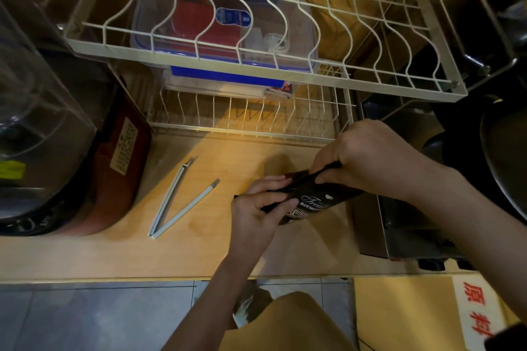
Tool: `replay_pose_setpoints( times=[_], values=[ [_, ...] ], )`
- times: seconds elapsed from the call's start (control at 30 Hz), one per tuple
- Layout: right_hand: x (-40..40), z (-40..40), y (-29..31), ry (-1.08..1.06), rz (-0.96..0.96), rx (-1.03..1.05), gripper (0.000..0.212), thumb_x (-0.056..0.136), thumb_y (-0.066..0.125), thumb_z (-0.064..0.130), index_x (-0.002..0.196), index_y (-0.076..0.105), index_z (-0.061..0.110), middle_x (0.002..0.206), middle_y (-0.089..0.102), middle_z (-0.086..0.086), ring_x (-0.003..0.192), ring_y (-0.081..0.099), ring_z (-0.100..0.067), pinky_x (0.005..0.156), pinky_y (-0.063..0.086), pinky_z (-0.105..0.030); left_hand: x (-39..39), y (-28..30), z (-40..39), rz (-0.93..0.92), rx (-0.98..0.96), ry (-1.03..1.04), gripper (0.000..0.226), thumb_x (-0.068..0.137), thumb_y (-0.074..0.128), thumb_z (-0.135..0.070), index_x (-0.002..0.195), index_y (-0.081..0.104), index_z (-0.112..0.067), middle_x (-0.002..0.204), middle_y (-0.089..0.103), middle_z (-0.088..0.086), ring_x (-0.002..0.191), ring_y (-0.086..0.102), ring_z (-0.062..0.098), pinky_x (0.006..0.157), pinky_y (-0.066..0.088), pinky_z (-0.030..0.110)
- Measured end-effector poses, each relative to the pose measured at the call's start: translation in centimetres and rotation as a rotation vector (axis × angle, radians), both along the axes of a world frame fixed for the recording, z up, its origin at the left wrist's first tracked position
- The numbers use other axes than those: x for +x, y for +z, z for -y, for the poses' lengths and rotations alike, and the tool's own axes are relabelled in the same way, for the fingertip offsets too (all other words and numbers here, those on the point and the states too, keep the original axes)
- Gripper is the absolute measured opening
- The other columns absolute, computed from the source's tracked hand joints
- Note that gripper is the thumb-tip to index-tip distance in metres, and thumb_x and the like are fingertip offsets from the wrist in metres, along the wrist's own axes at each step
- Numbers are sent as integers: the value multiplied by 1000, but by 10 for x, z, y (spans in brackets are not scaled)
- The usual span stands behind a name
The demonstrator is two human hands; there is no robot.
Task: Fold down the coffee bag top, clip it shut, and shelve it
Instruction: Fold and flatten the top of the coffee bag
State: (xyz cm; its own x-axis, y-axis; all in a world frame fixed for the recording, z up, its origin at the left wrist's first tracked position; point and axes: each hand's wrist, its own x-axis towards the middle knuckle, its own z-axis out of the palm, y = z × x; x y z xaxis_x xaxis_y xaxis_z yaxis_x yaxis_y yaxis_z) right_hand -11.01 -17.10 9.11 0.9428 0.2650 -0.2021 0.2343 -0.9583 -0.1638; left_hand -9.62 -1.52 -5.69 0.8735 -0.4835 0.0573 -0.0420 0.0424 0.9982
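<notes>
1. Rack [256, 65]: white coated wire with wavy dividers, far side, over the counter. A lower wire shelf [242, 120] sits under it. Risk: shelving calls for a lift past thin wires; a loose fold could snag and open.
2. Counter [228, 251]: smooth pale wood, flat and hard.
3. Bag [316, 202]: dark glossy film with white print, on the counter at right, near edge of the rack. Both hands are clamped on its top, pinching the fold. Risk: slick, springy film may unroll if either grip eases for the clip.
4. Right hand [368, 159] on the far end, left hand [256, 208] on the near end, apart.
5. Clip [182, 199]: pale rigid plastic, two long bars hinged in a V, lying open just left of the bag. Risk: reaching takes one hand off.
</notes>
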Motion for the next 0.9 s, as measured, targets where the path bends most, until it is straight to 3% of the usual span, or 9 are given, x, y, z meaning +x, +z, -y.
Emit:
replay_pose_setpoints(
  times=[0.13,0.2,0.27,0.33,0.43,0.5,0.67,0.77,0.9],
  values=[
    [2,-5,-5,-51,-37,89,17,68,77,9,81,73,19,69,74,1,65,67,-16,70,42,-27,3,4,-7,-49,77,-56,28,63,75,-7,80,66,-28,90,65,-24,99,58,-7,84,44,11],
    [5,-10,-4,-105,-73,194,19,71,74,9,88,72,19,79,74,2,72,66,-10,74,48,-26,5,15,-10,-39,124,-60,43,61,77,-15,85,50,-38,89,66,-18,94,59,-5,76,46,12],
    [9,-17,-5,-121,-100,313,21,75,71,10,95,70,17,90,74,2,83,65,-6,80,52,-28,8,24,-9,-23,108,-102,54,61,81,-13,98,48,-34,95,63,-14,93,59,-6,75,46,11],
    [10,-24,-9,-120,-99,362,26,77,70,11,102,66,17,95,72,0,89,65,-10,82,53,-34,12,27,-6,9,110,-144,43,66,78,-10,102,58,-23,90,64,-16,87,60,-9,73,46,10],
    [10,-24,-12,-224,-132,437,39,75,73,14,111,61,20,89,71,1,86,64,-9,81,53,-36,18,27,-5,1,130,-164,11,71,73,-15,71,66,-7,58,64,4,57,52,0,51,42,17],
    [6,-20,-11,-256,-202,526,44,73,74,19,114,59,19,91,73,0,87,66,-6,84,53,-31,22,28,-5,-23,138,-177,27,70,67,-20,63,62,5,54,60,22,52,46,6,45,37,22],
    [-11,7,-15,-343,-227,643,35,76,72,17,109,61,20,101,68,4,95,62,-4,78,53,-21,31,28,-6,-153,54,-146,32,68,71,-27,66,65,4,62,66,21,59,56,16,50,42,27],
    [-22,15,-28,-470,-194,773,29,74,72,10,95,63,28,90,67,10,92,63,-7,70,53,-19,37,28,-9,-274,13,-77,15,78,65,-13,64,67,-11,56,68,-5,60,60,13,53,47,23],
    [-27,14,-46,-605,-66,941,20,72,71,3,82,69,20,72,71,18,78,67,-4,64,52,-14,38,31,-10,-295,10,-86,11,73,60,-25,73,68,-17,64,72,-8,68,65,17,58,51,26]
  ],
)
